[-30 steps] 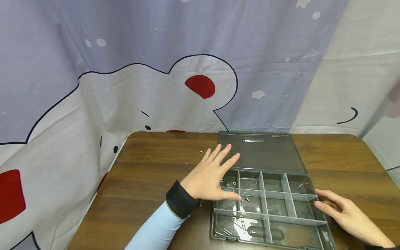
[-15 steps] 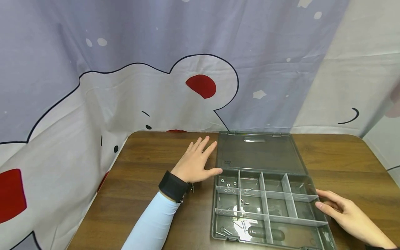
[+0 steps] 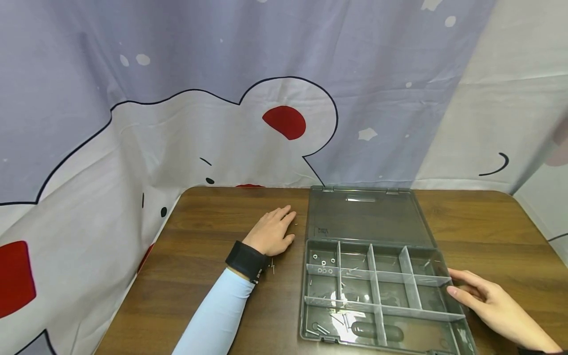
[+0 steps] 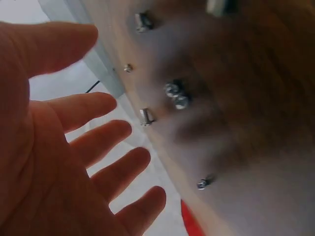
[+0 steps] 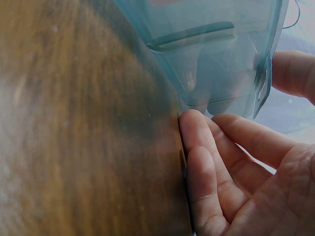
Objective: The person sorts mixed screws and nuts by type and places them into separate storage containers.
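A grey translucent compartment box [image 3: 373, 281] lies on the table with its lid [image 3: 368, 222] folded back. Small nuts [image 3: 324, 263] sit in its back left compartment, and thin screws [image 3: 322, 329] in the front left one. Left of the box, my left hand [image 3: 268, 235] hovers low over the tabletop, palm down, fingers spread and holding nothing. Several small screws [image 4: 172, 90] lie beyond its fingertips in the left wrist view. My right hand [image 3: 492, 301] holds the box's right side, thumb at the rim and fingers [image 5: 197, 130] against the outer wall.
The wooden table [image 3: 213, 217] carries more small screws [image 3: 272, 266] beside the left wrist. A patterned curtain [image 3: 222, 133] hangs along the table's back and left edges. Part of a pale wall [image 3: 546, 202] stands at the right.
My left hand has moved from over the box's left compartments out to the left, then lowered toward the tabletop. The right hand stays at the box's right side.
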The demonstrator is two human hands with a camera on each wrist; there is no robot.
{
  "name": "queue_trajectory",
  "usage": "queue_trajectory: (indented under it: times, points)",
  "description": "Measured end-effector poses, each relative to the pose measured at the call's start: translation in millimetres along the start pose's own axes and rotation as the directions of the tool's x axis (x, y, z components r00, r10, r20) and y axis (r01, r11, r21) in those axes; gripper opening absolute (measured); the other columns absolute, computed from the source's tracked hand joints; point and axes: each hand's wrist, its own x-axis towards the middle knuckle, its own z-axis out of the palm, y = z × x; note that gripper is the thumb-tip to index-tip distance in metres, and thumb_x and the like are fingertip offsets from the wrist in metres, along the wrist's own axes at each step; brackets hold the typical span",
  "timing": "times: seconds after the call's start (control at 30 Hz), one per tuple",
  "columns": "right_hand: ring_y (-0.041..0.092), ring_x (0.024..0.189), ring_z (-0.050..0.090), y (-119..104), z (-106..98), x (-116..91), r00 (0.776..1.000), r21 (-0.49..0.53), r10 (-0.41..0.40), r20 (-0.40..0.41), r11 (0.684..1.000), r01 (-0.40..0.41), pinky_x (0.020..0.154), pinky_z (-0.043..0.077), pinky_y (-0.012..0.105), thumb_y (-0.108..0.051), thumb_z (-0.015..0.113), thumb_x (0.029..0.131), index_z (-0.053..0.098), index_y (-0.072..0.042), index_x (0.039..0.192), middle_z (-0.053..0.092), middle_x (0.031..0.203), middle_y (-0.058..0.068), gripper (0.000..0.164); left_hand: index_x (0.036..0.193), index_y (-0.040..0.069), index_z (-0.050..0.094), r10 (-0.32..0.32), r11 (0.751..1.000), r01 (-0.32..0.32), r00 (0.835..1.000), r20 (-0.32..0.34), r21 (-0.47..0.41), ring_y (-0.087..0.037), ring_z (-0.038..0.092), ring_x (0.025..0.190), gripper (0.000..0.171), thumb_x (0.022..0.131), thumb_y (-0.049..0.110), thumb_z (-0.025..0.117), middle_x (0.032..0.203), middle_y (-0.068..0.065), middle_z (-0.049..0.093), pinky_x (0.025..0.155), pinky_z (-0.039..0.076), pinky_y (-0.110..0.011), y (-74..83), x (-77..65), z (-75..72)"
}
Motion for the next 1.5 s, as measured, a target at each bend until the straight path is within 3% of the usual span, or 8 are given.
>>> queue_trajectory:
  times: [0.1,0.23,0.4,0.57,0.87,1.03,1.13,1.5]
  points:
    - [-0.021,0.099,0.052,1,0,0,1.000,0.001,-0.002,0.003,1.000,0.002,0.074,0.059,0.027,-0.024,0.055,0.108,0.044,0.005,0.150,0.055,0.141,0.037,0.052,0.152,0.006,0.050,0.004,1.000,-0.004,1.000,-0.005,0.024,-0.036,0.046,0.147,0.055,0.103,0.028,0.060,0.162,-0.014,0.043,0.119,0.040,-0.051,-1.5,1.0,2.2]
    - [-0.021,0.098,0.052,1,0,0,1.000,0.003,-0.004,0.005,1.000,0.004,0.074,0.061,0.035,-0.024,0.055,0.108,0.044,0.005,0.150,0.054,0.141,0.037,0.052,0.135,0.004,0.065,0.045,0.995,-0.038,0.995,-0.084,0.087,-0.033,0.061,0.127,0.040,0.098,0.019,0.068,0.143,-0.013,0.059,0.105,0.053,-0.046,-3.8,2.4,3.9]
    - [-0.020,0.098,0.052,1,1,-1,1.000,0.005,-0.006,0.002,1.000,0.006,0.073,0.061,0.032,-0.023,0.055,0.108,0.043,0.006,0.150,0.055,0.140,0.037,0.052,0.106,0.008,0.078,0.098,0.986,-0.067,0.972,-0.211,0.150,-0.028,0.071,0.098,0.016,0.090,0.007,0.074,0.111,-0.008,0.068,0.085,0.060,-0.039,-7.8,4.9,7.4]
    - [-0.020,0.098,0.053,0,0,-1,1.000,0.002,0.008,0.002,1.000,-0.008,0.074,0.058,0.026,-0.025,0.055,0.108,0.044,0.005,0.150,0.056,0.140,0.036,0.053,0.091,0.013,0.080,0.121,0.983,-0.078,0.956,-0.266,0.166,-0.024,0.072,0.083,0.011,0.086,0.003,0.076,0.090,-0.004,0.067,0.075,0.061,-0.037,-9.3,5.5,8.3]
    - [-0.021,0.099,0.051,-1,0,0,1.000,0.005,0.014,0.010,1.000,-0.014,0.074,0.059,0.026,-0.025,0.054,0.108,0.043,0.005,0.151,0.054,0.142,0.037,0.054,0.079,0.012,0.076,0.092,0.993,-0.069,0.963,-0.254,0.099,-0.023,0.070,0.077,0.018,0.079,-0.005,0.070,0.081,-0.004,0.067,0.068,0.058,-0.037,-9.1,4.7,6.2]
    - [-0.022,0.099,0.049,0,0,-1,1.000,0.001,0.011,0.012,1.000,-0.011,0.075,0.061,0.038,-0.025,0.054,0.108,0.043,0.005,0.151,0.053,0.142,0.038,0.053,0.071,0.016,0.062,0.059,0.997,-0.049,0.974,-0.216,0.054,-0.017,0.056,0.065,0.021,0.074,-0.005,0.063,0.078,-0.003,0.058,0.058,0.047,-0.031,-7.3,3.0,4.2]
    - [-0.022,0.098,0.050,0,0,-1,1.000,-0.002,0.011,0.010,1.000,-0.011,0.075,0.061,0.038,-0.025,0.054,0.108,0.044,0.005,0.150,0.054,0.141,0.038,0.053,0.069,0.018,0.056,0.059,0.998,-0.053,0.973,-0.222,0.035,-0.013,0.050,0.061,0.023,0.073,-0.004,0.063,0.077,0.000,0.051,0.055,0.041,-0.027,-3.7,1.5,0.7]
    - [-0.019,0.098,0.054,-1,1,0,1.000,-0.003,-0.008,-0.012,1.000,0.008,0.074,0.055,0.019,-0.023,0.056,0.107,0.045,0.004,0.150,0.057,0.139,0.036,0.052,0.078,0.014,0.062,0.251,0.966,-0.255,0.910,-0.330,0.033,-0.010,0.050,0.062,0.021,0.073,-0.006,0.066,0.077,0.003,0.049,0.057,0.043,-0.023,36.8,-13.8,-29.1]
